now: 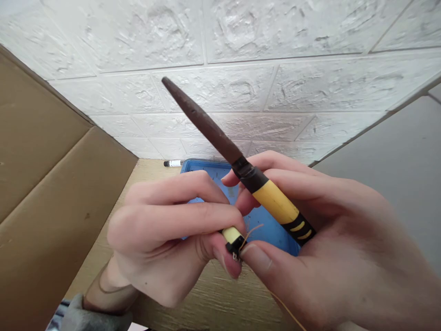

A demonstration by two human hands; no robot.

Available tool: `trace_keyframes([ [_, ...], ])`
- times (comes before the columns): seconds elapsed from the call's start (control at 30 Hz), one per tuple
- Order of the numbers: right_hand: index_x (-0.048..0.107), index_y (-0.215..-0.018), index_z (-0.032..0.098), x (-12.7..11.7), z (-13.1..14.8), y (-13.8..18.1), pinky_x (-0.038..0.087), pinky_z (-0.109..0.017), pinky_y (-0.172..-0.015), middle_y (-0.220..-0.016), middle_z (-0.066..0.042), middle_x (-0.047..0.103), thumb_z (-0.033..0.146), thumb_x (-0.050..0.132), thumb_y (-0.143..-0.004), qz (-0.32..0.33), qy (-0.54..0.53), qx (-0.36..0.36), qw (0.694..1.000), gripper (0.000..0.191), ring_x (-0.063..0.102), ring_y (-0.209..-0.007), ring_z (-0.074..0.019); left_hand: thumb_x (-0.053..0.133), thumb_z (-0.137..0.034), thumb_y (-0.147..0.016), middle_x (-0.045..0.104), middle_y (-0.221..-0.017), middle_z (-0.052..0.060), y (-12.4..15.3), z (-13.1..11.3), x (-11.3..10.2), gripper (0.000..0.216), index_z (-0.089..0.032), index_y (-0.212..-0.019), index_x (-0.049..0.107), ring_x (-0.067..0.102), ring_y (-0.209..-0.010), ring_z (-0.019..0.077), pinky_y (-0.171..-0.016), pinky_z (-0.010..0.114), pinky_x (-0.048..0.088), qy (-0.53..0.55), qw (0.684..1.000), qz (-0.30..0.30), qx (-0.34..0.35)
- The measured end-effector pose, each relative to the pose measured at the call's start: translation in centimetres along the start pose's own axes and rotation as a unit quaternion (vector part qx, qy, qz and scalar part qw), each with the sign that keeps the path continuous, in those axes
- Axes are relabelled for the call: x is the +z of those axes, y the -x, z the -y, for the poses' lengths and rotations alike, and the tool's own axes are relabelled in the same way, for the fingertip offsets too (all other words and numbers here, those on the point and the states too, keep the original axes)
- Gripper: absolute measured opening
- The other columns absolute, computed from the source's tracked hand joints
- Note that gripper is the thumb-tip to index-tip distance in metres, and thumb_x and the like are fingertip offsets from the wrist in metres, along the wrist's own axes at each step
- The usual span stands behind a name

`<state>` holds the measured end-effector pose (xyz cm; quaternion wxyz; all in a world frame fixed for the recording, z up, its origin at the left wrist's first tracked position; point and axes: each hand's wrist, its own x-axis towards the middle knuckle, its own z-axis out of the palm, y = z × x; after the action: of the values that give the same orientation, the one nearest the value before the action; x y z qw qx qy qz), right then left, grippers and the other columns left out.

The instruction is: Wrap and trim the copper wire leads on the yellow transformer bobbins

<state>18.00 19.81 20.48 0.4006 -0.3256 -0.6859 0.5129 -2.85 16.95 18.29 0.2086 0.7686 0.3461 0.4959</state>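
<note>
My left hand [172, 234] is closed, its thumb and index finger pinching a small coil [233, 235] with pale yellow wrapping, a black end and metal pins. From the pin end a thin copper-coloured wire [254, 229] sticks out. My right hand [330, 243] has its fingers curled round a yellow-and-black-handled blade tool [277, 202], whose tapered brown blade points up and left. The tip of my right thumb presses beside the coil's pins, close to the wire. Another length of thin wire [287, 310] runs below my right hand.
Behind my hands a blue tray [215, 168] with small dark scraps lies on the wooden table [193, 308]. A black-capped marker [172, 163] rests by the tray. Cardboard [51, 184] stands at left, a white brick-patterned wall [223, 92] at the back, a grey panel [382, 161] at right.
</note>
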Motion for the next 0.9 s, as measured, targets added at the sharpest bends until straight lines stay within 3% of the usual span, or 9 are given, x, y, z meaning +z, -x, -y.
trace_keyframes([
  [0.1, 0.082, -0.087, 0.028, -0.4, 0.2, 0.0, 0.068, -0.021, -0.081, -0.104, 0.007, 0.08, 0.023, 0.089, -0.09, 0.026, -0.019, 0.008, 0.999, 0.009, 0.079, -0.093, -0.0119, 0.07, -0.047, -0.116, 0.08, -0.092, -0.002, 0.6, -0.3, 0.1, 0.035, -0.022, -0.097, 0.086, 0.078, -0.081, 0.0105, -0.075, 0.024, 0.067, 0.026, 0.999, 0.004, -0.028],
  [0.23, 0.078, -0.076, 0.025, 0.4, 0.4, -0.1, 0.063, -0.02, -0.068, -0.091, 0.011, 0.078, 0.006, 0.097, -0.068, -0.035, -0.022, 0.021, 0.999, 0.028, 0.079, -0.079, -0.0093, 0.07, -0.045, -0.116, 0.076, -0.094, 0.0, 1.1, -0.6, 0.2, 0.032, -0.025, -0.102, 0.089, 0.076, -0.077, 0.0124, -0.072, 0.024, 0.07, 0.054, 0.996, -0.009, -0.073],
  [0.33, 0.076, -0.075, 0.027, 1.0, 0.3, -0.2, 0.062, -0.02, -0.065, -0.088, 0.012, 0.077, 0.005, 0.097, -0.066, -0.061, -0.015, 0.011, 0.998, 0.032, 0.077, -0.077, -0.0095, 0.074, -0.043, -0.115, 0.075, -0.09, -0.001, 0.8, -0.5, 0.4, 0.032, -0.022, -0.097, 0.089, 0.076, -0.077, 0.0117, -0.074, 0.024, 0.071, 0.037, 0.999, -0.025, -0.029],
  [0.47, 0.076, -0.08, 0.031, 1.0, 0.4, -0.7, 0.066, -0.033, -0.068, -0.086, 0.002, 0.075, 0.023, 0.104, -0.072, -0.03, 0.031, 0.013, 0.999, 0.03, 0.078, -0.086, -0.0239, 0.082, -0.031, -0.111, 0.079, -0.087, -0.003, -0.5, -0.3, 0.4, 0.021, -0.018, -0.096, 0.086, 0.077, -0.077, 0.0098, -0.075, 0.02, 0.07, 0.035, 0.999, -0.035, -0.009],
  [0.57, 0.079, -0.086, 0.032, 0.8, 0.5, -1.2, 0.069, -0.036, -0.072, -0.088, -0.001, 0.074, 0.032, 0.105, -0.075, -0.023, 0.055, 0.012, 0.998, 0.029, 0.079, -0.095, -0.0294, 0.085, -0.035, -0.11, 0.078, -0.076, -0.002, -1.4, -0.1, 0.6, 0.033, -0.014, -0.085, 0.083, 0.076, -0.069, 0.0106, -0.066, 0.019, 0.069, 0.051, 0.997, -0.05, 0.04],
  [0.73, 0.081, -0.088, 0.031, 0.5, 0.4, -1.1, 0.07, -0.036, -0.072, -0.092, -0.002, 0.076, 0.031, 0.106, -0.075, -0.027, 0.063, 0.012, 0.998, 0.028, 0.08, -0.095, -0.0293, 0.085, -0.034, -0.109, 0.077, -0.075, -0.002, -1.5, -0.2, 0.6, 0.031, -0.017, -0.083, 0.083, 0.073, -0.063, 0.0114, -0.061, 0.023, 0.069, 0.036, 0.997, -0.055, 0.03],
  [0.9, 0.084, -0.079, 0.03, 0.0, 0.1, -0.2, 0.07, -0.026, -0.074, -0.103, 0.004, 0.083, 0.013, 0.102, -0.077, -0.011, 0.035, -0.002, 0.999, 0.025, 0.081, -0.09, -0.0194, 0.084, -0.027, -0.109, 0.079, -0.085, 0.0, 0.1, -0.4, 0.3, 0.02, -0.018, -0.091, 0.088, 0.078, -0.072, 0.013, -0.068, 0.023, 0.071, 0.03, 0.999, -0.032, -0.026],
])
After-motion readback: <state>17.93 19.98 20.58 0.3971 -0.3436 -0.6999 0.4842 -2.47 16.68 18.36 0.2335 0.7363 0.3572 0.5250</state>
